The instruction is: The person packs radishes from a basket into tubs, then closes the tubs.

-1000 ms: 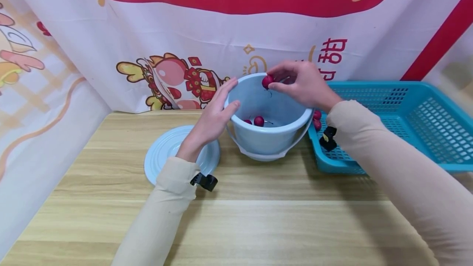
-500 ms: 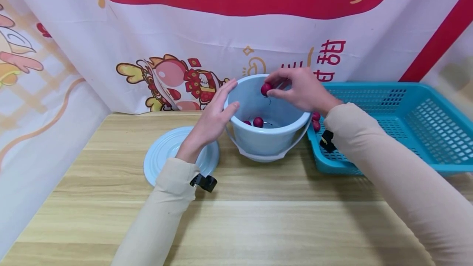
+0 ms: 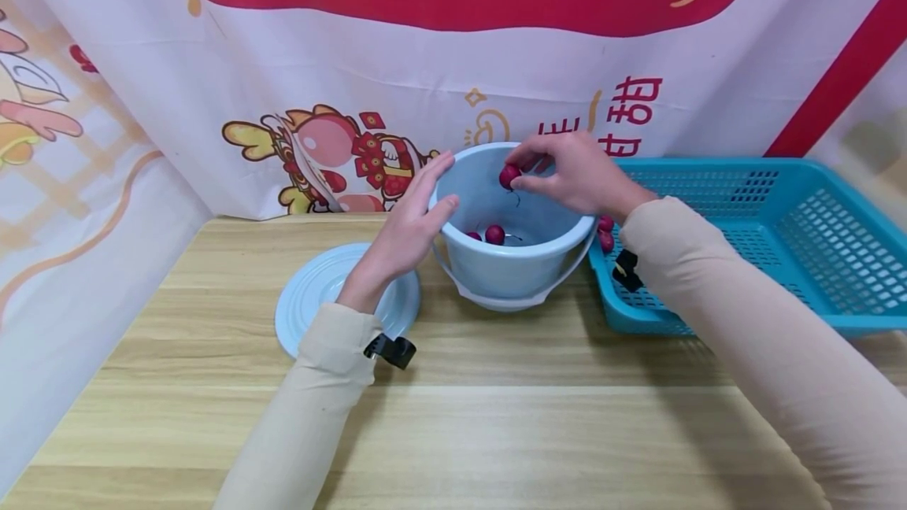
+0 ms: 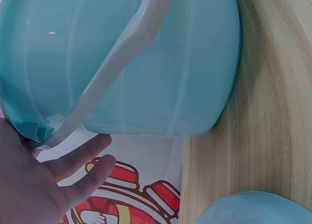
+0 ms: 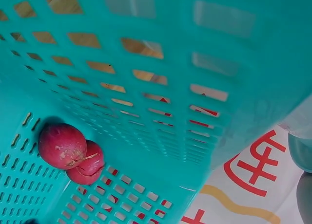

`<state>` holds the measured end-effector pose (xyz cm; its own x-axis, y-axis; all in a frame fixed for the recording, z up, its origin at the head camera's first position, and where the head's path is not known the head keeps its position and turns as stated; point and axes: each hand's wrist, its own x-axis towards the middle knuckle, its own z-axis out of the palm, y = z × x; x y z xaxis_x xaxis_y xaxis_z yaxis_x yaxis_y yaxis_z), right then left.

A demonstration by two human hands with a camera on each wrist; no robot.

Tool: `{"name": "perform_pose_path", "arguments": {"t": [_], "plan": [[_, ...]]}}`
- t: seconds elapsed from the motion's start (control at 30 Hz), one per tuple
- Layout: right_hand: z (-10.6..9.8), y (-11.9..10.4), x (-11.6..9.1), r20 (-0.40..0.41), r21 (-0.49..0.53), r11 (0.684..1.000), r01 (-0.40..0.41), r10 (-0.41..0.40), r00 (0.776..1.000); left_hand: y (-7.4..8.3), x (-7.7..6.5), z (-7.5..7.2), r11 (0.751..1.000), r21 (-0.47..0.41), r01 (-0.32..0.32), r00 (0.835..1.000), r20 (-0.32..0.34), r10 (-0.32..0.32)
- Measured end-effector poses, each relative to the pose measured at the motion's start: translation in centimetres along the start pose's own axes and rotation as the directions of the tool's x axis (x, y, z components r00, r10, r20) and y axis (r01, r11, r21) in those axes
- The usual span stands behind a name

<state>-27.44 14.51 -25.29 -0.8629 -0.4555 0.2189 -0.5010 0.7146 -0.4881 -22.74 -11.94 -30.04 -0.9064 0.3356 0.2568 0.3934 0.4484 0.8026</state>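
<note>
A light blue bucket (image 3: pixel 496 278) stands upright on the wooden table, its handle hanging down at the front. My left hand (image 3: pixel 407 230) rests against the bucket's left rim, fingers fairly straight. In the left wrist view, fingers (image 4: pixel 90 177) lie beside the bucket wall. My right hand (image 3: pixel 567 171) pinches a small red radish (image 3: pixel 509 176) between thumb and fingers, at the bucket's mouth; its thin root dangles. Inside at the bottom lie a radish (image 3: pixel 494 234) and part of another, mostly hidden by the rim. The right wrist view does not show the pinched radish.
Right of the bucket is a teal slotted basket (image 3: pixel 751 187); two radishes (image 5: pixel 62 146) lie in its corner. A round light blue lid (image 3: pixel 301 301) lies left of the bucket, partly under my left forearm. A printed cloth (image 3: pixel 340 53) hangs behind the table.
My right hand has lowered slightly with the radish, into the bucket's mouth. It hardly moves in the last half second. My left hand stays at the rim.
</note>
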Motion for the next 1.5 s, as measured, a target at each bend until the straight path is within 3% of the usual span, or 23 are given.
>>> {"name": "perform_pose_path", "arguments": {"t": [1.13, 1.3, 1.5], "plan": [[-0.3, -0.1, 0.1, 0.036, 0.006, 1.000, 0.002, -0.003, 0.999, -0.1, 0.0, -0.1, 1.000, -0.001, 0.003, 1.000, 0.001, -0.003], [-0.3, 0.1, 0.1, 0.034, 0.044, 0.999, -0.015, 0.013, 0.999, -0.1, 0.0, -0.1, 1.000, -0.001, 0.007, 1.000, 0.004, -0.007], [-1.1, 0.5, -0.4, 0.034, 0.161, 0.986, -0.038, 0.033, 0.999, 0.0, 0.0, 0.0, 1.000, -0.003, 0.003, 1.000, 0.000, -0.003]]}}
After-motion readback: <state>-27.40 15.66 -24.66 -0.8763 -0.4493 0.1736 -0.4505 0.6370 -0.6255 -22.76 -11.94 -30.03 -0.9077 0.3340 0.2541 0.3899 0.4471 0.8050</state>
